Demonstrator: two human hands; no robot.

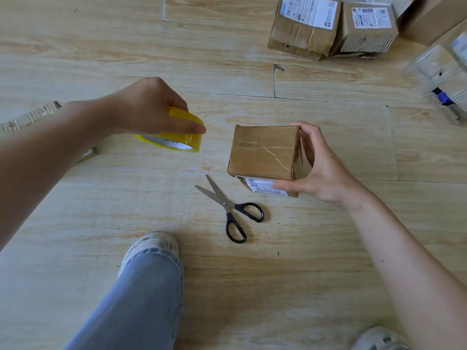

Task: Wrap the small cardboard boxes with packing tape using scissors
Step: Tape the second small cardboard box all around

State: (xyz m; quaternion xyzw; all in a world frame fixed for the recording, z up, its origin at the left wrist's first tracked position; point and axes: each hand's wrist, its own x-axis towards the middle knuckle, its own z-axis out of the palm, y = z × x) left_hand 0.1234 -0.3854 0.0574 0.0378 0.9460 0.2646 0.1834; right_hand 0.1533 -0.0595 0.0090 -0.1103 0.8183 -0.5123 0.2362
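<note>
Nearest you, your jeans leg (141, 299) and pale shoe (151, 245) point forward on the wooden floor (316, 261); a second shoe (379, 339) just shows at the bottom right edge. Just past the first shoe, black-handled scissors (225, 203) lie flat on the floor, blades parted, tips aimed away from you, untouched. Just beyond them sits the small cardboard box (262, 152), glossy tape creased across its top, white label on the near face. Your right hand (326, 173) grips its right side, thumb pressed on the near face at the label, fingers curled over the far corner. Left of the box, apart from it, your left hand (149, 107) holds the yellow tape roll (177, 140) tilted, fingers curled over the rim, thumb along its outer band. Flattened cardboard (30, 117) lies behind your left forearm. Farthest off, top right, labelled boxes (305, 29) stand together, more blurred ones (444, 72) at the edge
</note>
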